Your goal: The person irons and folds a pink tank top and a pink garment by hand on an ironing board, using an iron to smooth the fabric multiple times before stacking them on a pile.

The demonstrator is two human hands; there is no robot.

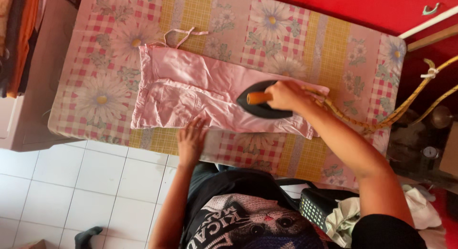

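**Pink garment pressed on a flowered board**

Head view: a pink garment (pixel 191 94) was laid flat across a padded board (pixel 334 44) covered in checked, flowered cloth. A dark iron (pixel 262 106) was set on the garment's right part, its orange handle (pixel 257 97) wrapped by the right hand (pixel 288 95), fingers curled tight around it. The left hand (pixel 191 140) was pressed flat, fingers spread, on the garment's near edge. A braided cord (pixel 396 110) was seen trailing off to the right. White tiles (pixel 71 182) were visible below.
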